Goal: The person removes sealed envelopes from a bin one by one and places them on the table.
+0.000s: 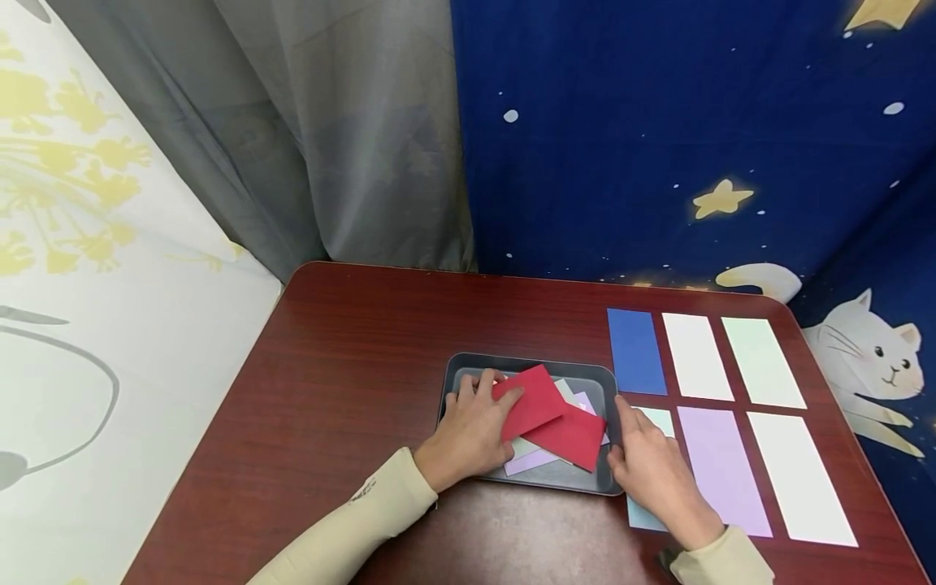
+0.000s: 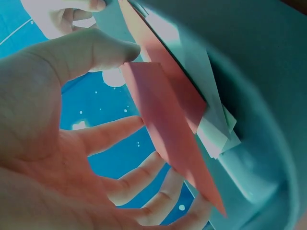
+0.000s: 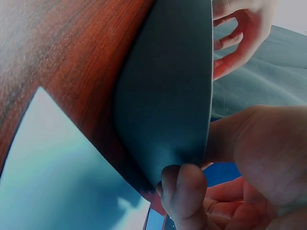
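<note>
A dark grey baking tray sits on the table, with red paper cards and some lilac and pale ones overlapping inside. My left hand reaches in over the tray's left side and grips a red card by its edges. In the left wrist view, the thumb is at one corner of that card and the fingertips line its long edge. Under it, partly covered, lies a second red card. My right hand holds the tray's right wall; the right wrist view shows its fingers against the outside.
Right of the tray, paper sheets lie in two rows: blue, white and pale green behind, lilac and another white sheet in front. My right hand partly covers a light blue sheet. Curtains hang behind the table.
</note>
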